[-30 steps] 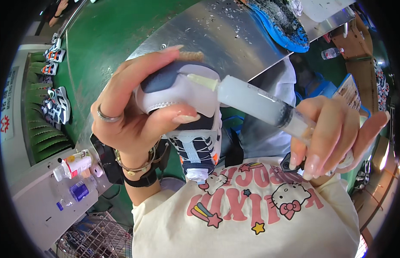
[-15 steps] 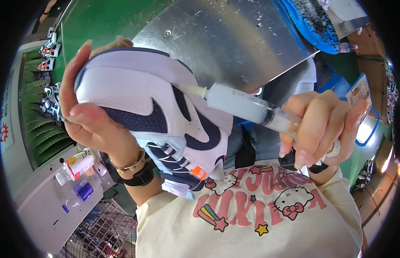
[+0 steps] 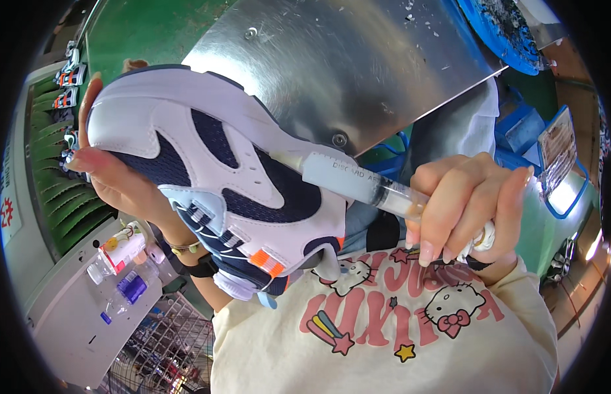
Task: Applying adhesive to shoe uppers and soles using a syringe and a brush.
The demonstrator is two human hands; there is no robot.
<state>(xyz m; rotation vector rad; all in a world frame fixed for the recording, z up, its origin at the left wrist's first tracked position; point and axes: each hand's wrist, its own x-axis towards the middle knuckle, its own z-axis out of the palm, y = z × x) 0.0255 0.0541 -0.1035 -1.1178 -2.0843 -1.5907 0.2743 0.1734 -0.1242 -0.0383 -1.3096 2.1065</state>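
My left hand (image 3: 115, 174) is wrapped round the rounded end of a white and navy sneaker (image 3: 266, 187) with light blue and orange trim. The shoe lies on its side in the air, its sole edge turned away from me. Closed fingers of my right hand (image 3: 460, 203) grip a clear plastic syringe (image 3: 341, 178) with pale contents. Its pale tip touches or nearly touches the shoe's side, close to where the upper meets the sole. The far fingers of my left hand are partly hidden behind the shoe.
Beyond the shoe lies a metal sheet (image 3: 358, 72) on a green surface. At far right sits a blue basin (image 3: 473, 16) with dark scraps. Plastic bottles (image 3: 128, 289) stand on a white table at left, near a green rack (image 3: 59, 197) with sneakers. Blue bins (image 3: 519, 128) are at right.
The shoe has tilted and shifted left with my left hand. My right hand has brought the syringe slightly left and down, its tip now farther along the sole edge.
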